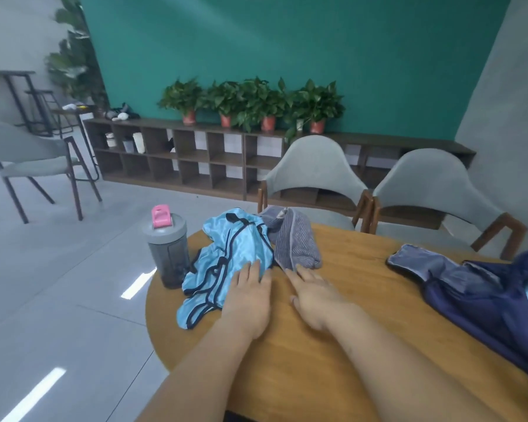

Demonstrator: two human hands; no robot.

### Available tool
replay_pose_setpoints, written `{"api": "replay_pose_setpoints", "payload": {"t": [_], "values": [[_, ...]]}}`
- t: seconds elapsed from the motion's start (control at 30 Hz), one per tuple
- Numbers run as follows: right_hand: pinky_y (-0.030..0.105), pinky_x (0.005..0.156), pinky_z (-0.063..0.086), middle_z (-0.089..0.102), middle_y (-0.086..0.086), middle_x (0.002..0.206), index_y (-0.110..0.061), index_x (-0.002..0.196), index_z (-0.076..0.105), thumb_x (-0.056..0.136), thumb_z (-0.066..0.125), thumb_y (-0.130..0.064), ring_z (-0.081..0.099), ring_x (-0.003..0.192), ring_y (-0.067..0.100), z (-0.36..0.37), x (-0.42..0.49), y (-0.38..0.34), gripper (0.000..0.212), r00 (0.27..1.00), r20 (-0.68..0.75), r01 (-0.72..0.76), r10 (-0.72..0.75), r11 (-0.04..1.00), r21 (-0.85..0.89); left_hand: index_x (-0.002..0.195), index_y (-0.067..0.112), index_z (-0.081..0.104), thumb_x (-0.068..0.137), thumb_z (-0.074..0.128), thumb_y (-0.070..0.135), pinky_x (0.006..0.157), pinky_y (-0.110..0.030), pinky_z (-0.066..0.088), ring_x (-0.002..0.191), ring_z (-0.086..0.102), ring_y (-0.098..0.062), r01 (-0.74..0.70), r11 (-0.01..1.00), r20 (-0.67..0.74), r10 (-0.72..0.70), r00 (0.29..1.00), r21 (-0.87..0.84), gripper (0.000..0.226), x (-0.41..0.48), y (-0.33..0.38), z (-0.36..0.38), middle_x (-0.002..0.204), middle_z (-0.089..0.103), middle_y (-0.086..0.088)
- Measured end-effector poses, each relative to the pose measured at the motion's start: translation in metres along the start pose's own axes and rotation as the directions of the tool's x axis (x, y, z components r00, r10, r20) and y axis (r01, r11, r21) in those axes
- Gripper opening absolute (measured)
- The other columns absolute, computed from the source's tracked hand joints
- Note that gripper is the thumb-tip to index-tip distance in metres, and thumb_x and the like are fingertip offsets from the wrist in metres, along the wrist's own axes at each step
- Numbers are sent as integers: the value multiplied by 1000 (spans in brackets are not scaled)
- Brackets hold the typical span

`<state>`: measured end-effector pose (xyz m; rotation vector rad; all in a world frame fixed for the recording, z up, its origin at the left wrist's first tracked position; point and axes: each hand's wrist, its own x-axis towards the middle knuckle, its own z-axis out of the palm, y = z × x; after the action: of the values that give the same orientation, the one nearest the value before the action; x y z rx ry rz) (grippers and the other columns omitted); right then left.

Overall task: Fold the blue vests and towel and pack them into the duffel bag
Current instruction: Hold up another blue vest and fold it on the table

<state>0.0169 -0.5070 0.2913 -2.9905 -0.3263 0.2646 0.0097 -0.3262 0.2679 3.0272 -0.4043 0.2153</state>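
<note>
Two containers sit on the round wooden table [363, 269]. At its left edge stands a smoky shaker bottle [169, 251] with a grey lid and a pink cap; we cannot tell what it holds. At the table's right side the navy duffel bag [482, 296] lies slumped, its paler flap spread out, and a patch of light blue cloth shows inside it. The blue vests [226, 263] lie crumpled on the table's left half, touching the grey striped towel [293, 242] bunched at its far edge. Our left hand [247, 295] rests flat on the vests, fingers straight. Our right hand [313, 295], fingers extended, touches the towel's near edge, grasping nothing.
</note>
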Motion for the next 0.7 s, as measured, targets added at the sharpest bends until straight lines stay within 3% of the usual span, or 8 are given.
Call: {"api": "replay_pose_setpoints", "payload": {"t": [0.2, 0.33, 0.47, 0.57, 0.7], "values": [[43, 130, 12, -8, -4, 175, -30, 167, 3, 109, 41, -39, 0, 161, 21, 31, 29, -32, 70, 991, -88, 102, -97, 994, 48, 164, 20, 18, 109, 36, 39, 130, -49, 13, 159, 8, -37, 197, 978, -99, -203, 974, -70, 61, -12, -35, 18, 173, 6, -16], [42, 131, 10, -10, -4, 174, -32, 167, -1, 109, 40, -33, -1, 160, 20, 44, 39, -45, 71, 970, -183, 175, -160, 982, 71, 164, 20, 23, 106, 37, 48, 127, -48, 22, 154, 26, -37, 279, 943, -103, -300, 948, -183, 65, -17, -43, 35, 168, 26, -19], [44, 128, 21, -1, -8, 174, -38, 166, 8, 106, 40, -34, 10, 159, 19, 64, 47, -51, 68, 943, -285, 218, -172, 967, 136, 154, 16, 44, 101, 47, 46, 117, -48, 40, 137, 50, -34, 221, 954, -213, -263, 941, -204, 60, -17, -46, 44, 150, 52, -12], [42, 127, 24, 5, -11, 173, -40, 164, 13, 105, 41, -43, 13, 158, 17, 69, 46, -49, 65, 940, -318, 192, -125, 963, 190, 146, 18, 53, 101, 47, 41, 113, -45, 44, 130, 55, -30, 151, 969, -263, -200, 944, -194, 51, -17, -45, 44, 143, 58, -7], [41, 123, 33, 15, -7, 171, -39, 164, 17, 101, 54, -41, 20, 156, 18, 67, 41, -48, 73, 903, -412, 221, -123, 955, 199, 140, 18, 58, 102, 47, 37, 109, -42, 47, 125, 58, -24, 48, 980, -307, -106, 946, -192, 44, -17, -45, 44, 139, 61, -4]]}}
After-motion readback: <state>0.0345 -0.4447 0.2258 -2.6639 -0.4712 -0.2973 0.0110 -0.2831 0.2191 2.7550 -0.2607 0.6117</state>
